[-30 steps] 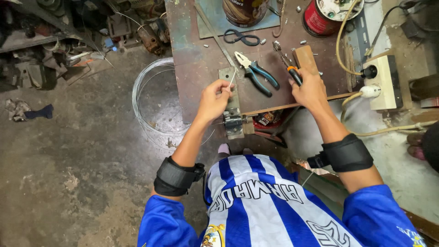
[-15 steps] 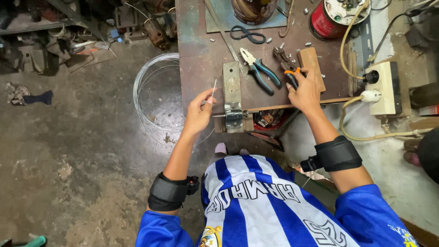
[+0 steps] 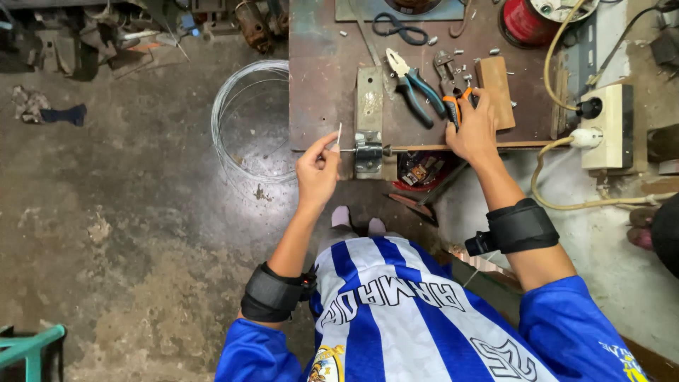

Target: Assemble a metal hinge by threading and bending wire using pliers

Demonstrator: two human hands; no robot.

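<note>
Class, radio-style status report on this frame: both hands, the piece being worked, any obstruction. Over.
Left hand pinching short wire piece beside bench jig. Right hand gripping orange-handled cutters on workbench. Blue-handled pliers lying between, not obstructing.

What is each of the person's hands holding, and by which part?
The left hand pinches a short wire piece by its lower end. The right hand grips the orange-handled tool by its handles.
</note>
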